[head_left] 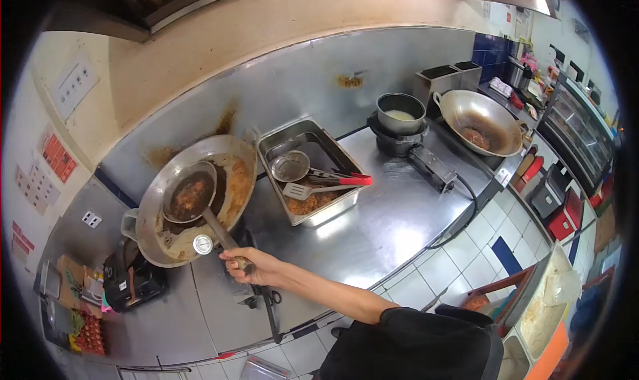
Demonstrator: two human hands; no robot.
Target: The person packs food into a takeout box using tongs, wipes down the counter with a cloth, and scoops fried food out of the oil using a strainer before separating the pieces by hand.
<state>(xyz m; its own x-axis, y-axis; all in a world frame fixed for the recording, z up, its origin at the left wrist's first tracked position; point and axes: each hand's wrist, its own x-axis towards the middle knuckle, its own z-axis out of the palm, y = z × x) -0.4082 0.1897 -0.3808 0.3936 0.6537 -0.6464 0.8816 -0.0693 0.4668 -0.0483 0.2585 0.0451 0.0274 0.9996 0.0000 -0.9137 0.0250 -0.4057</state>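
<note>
My right hand [251, 266] is closed around the handle end of a large round strainer [219, 227]. The strainer's bowl rests in or just above the dark oil in a wide wok [152, 237]; browned pieces of food [192, 192] lie in it. Pale brown foam or residue coats the wok's inside. Near the wok's front rim and the handle is a round dial thermometer [203, 244]. My left hand is out of view.
Right of the wok, a steel pan [324, 218] holds fried bits, a small strainer [290, 166], a slotted spatula [297, 191] and red-tipped tongs [356, 180]. Beyond are a pot [401, 115] on a burner and a second wok [452, 105]. A hose [474, 207] hangs over the counter edge.
</note>
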